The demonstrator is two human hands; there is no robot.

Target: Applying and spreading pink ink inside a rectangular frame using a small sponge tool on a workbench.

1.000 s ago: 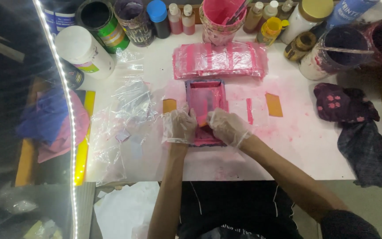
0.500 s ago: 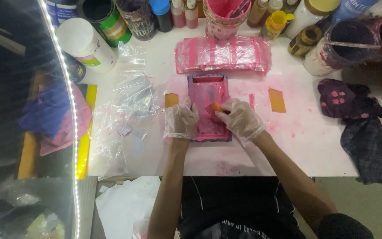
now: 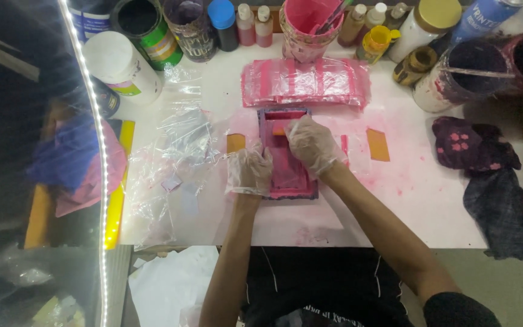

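Observation:
A small pink-stained rectangular frame [image 3: 290, 175] lies flat on the white table [image 3: 394, 212] in front of me. My left hand [image 3: 249, 171], in a clear plastic glove, presses down on the frame's left edge. My right hand [image 3: 312, 144], also gloved, is shut on a small orange scraper [image 3: 279, 129] and holds it against the frame's far end. A pile of pink-smeared plastic sheets [image 3: 305, 82] lies just beyond the frame.
Paint cans, bottles and a pink cup [image 3: 305, 21] line the table's far edge. Crumpled clear plastic [image 3: 177, 151] lies to the left, stained dark cloths [image 3: 473, 145] to the right. Orange cards [image 3: 378, 144] flank the frame. A lit mirror edge [image 3: 95, 139] runs down the left.
My right hand has slid with the scraper from the frame's near part up to its far end. My left hand stays on the left edge.

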